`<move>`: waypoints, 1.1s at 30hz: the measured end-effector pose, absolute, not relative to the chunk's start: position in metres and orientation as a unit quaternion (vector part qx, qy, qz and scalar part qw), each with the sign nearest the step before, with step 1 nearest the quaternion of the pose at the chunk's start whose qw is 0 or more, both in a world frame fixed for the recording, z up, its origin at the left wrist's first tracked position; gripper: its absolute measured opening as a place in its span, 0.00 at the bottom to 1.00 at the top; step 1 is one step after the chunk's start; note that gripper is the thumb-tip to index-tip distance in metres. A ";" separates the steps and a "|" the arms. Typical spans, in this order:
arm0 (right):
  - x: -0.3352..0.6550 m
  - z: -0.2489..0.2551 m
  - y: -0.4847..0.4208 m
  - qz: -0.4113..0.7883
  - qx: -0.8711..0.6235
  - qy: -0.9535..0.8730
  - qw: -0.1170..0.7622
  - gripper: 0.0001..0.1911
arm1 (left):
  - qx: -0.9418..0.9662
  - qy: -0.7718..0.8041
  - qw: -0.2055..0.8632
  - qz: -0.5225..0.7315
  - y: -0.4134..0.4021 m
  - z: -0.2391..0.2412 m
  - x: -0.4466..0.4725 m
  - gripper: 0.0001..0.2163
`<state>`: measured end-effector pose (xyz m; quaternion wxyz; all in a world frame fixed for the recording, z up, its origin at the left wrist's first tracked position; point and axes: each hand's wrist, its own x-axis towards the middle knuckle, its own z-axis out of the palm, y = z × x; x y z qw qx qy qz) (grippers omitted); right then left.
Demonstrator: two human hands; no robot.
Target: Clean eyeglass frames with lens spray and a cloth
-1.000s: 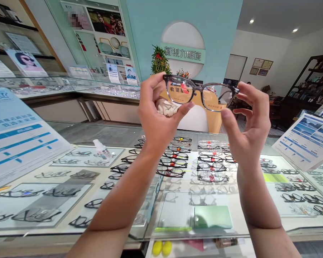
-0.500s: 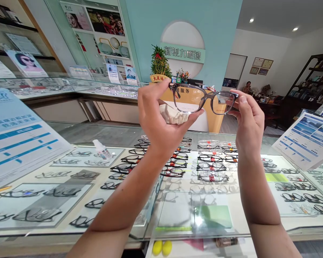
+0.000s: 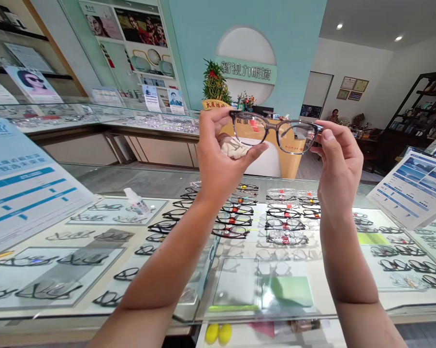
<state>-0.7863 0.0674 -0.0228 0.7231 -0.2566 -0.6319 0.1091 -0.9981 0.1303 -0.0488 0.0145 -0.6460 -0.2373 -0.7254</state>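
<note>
I hold a pair of grey see-through glasses [image 3: 276, 130] up at chest height over a glass display counter [image 3: 105, 183]. My left hand [image 3: 220, 154] pinches the frame's left lens between thumb and fingers, with a cream cleaning cloth [image 3: 234, 147] bunched in its palm. My right hand [image 3: 339, 164] grips the frame's right end at the hinge, seen from its back. The lenses face away from me, level.
Under the counter glass lie several rows of spectacle frames [image 3: 276, 224]. A small spray bottle [image 3: 136, 202] lies on the counter at left. Leaflet stands sit at left [image 3: 25, 179] and right [image 3: 414, 191]. A cashier desk [image 3: 272, 154] and potted plant [image 3: 214, 84] stand behind.
The glasses first dropped a little and tilted, then levelled out. My left hand shifted slightly right with the cloth. My right hand turned its back toward me and closed on the hinge.
</note>
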 end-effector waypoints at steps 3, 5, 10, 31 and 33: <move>-0.787 -0.022 0.066 0.120 -0.261 -0.627 0.724 0.17 | -0.645 -0.238 -0.006 -0.726 0.129 -0.049 -0.996 0.39; -0.789 -0.021 0.064 0.117 -0.264 -0.627 0.723 0.17 | -0.650 -0.240 -0.018 -0.721 0.130 -0.049 -0.995 0.39; -0.790 -0.019 0.061 0.121 -0.255 -0.631 0.722 0.15 | -0.660 -0.253 -0.029 -0.707 0.132 -0.051 -0.996 0.42; -0.783 -0.016 0.069 0.235 -0.249 -0.619 0.707 0.16 | -0.660 -0.285 -0.039 -0.694 0.121 -0.052 -0.992 0.35; -0.781 -0.017 0.071 0.225 -0.274 -0.623 0.697 0.18 | -0.657 -0.291 -0.040 -0.694 0.120 -0.052 -0.992 0.34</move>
